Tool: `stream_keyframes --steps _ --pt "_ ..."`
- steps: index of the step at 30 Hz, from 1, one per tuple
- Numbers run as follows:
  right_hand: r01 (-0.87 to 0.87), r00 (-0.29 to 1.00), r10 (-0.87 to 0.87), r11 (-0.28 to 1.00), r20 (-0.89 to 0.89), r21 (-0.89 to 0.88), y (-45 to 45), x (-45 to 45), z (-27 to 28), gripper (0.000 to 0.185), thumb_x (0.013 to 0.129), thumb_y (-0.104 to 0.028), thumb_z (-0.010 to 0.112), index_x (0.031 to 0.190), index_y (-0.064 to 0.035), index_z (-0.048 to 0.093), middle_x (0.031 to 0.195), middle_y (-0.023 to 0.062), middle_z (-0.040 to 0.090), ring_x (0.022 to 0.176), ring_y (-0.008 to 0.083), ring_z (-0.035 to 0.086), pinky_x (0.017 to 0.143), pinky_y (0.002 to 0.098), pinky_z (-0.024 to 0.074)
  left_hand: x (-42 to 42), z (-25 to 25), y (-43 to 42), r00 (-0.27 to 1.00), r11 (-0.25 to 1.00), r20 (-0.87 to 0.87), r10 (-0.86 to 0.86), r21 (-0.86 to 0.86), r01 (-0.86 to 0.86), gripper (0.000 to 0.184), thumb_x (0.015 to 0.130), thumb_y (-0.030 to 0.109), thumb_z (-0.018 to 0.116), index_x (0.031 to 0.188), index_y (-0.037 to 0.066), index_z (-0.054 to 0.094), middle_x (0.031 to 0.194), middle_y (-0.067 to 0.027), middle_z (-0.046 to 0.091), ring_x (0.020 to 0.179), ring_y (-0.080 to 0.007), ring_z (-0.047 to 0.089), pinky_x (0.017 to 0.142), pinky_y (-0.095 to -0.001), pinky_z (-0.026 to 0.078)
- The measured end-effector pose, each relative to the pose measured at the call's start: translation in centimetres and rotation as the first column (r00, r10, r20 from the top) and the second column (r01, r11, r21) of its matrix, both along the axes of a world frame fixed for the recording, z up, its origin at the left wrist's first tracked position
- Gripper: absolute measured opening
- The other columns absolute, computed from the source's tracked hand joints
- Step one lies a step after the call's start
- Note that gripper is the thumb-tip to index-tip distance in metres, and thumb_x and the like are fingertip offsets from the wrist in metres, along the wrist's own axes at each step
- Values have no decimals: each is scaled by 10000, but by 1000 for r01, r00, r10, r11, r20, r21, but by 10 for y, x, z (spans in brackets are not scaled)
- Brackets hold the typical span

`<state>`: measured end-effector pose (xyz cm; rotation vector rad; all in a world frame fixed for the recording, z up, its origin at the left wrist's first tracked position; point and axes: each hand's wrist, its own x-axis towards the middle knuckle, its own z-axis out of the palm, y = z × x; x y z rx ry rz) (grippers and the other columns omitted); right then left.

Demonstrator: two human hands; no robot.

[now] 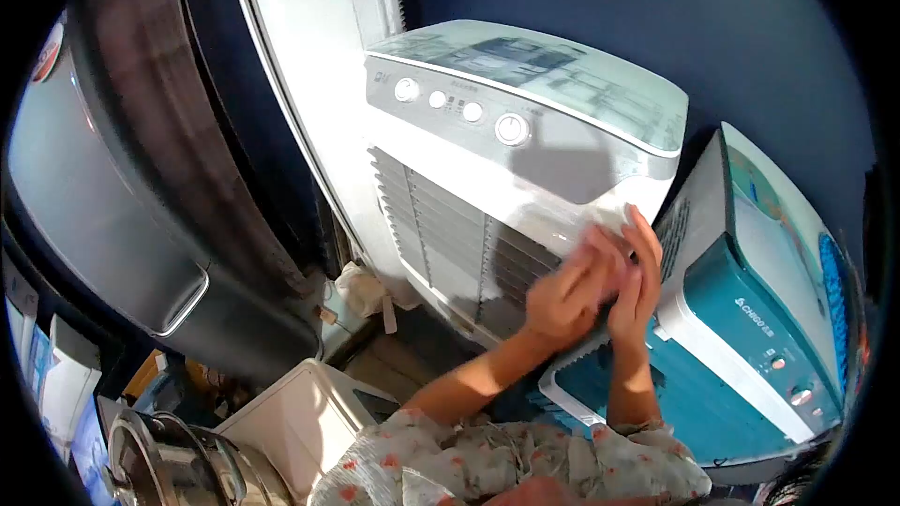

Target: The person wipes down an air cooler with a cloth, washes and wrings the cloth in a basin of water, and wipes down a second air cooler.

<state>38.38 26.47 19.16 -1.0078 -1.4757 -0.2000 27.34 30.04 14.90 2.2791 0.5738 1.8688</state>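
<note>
Close together, my two hands are held in front of the right end of a white air cooler (553,211). My left hand (567,305) is smeared by motion, so its fingers and anything in them are unclear. Beside it, my right hand (640,272) has its fingers stretched upward and slightly curved, the palm turned toward the left hand. A bright whitish patch shows at the fingertips, and I cannot tell whether it is a cloth or the cooler's surface. Several round knobs (512,128) line the cooler's grey control panel, and a patterned glass-like top covers it.
A teal and white Chigo appliance (731,347) stands close on the right. To the left are a grey refrigerator (122,197) and a white door frame (291,56). A cream box (295,417) and a metal pot (178,459) sit at lower left.
</note>
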Motion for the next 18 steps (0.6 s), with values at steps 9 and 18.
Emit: stream_keyframes --steps 9,18 --pt "42 993 -65 974 -95 -223 -63 -41 -96 707 702 -215 698 1323 -100 379 1358 252 286 1216 361 351 999 427 300 -10 -63 -24 903 838 287 -321 -359 411 353 821 201 587 1126 32 530 1012 -109 579 916 -238 575 801 -330 463" --pt "490 867 -446 845 225 -215 -11 -22 -33 423 719 -55 669 1127 -142 599 1147 200 476 1007 385 497 828 385 441 -41 -24 19 902 844 396 -171 -414 342 360 927 144 445 1263 15 441 1189 -117 475 1024 -189 485 904 -284 381"
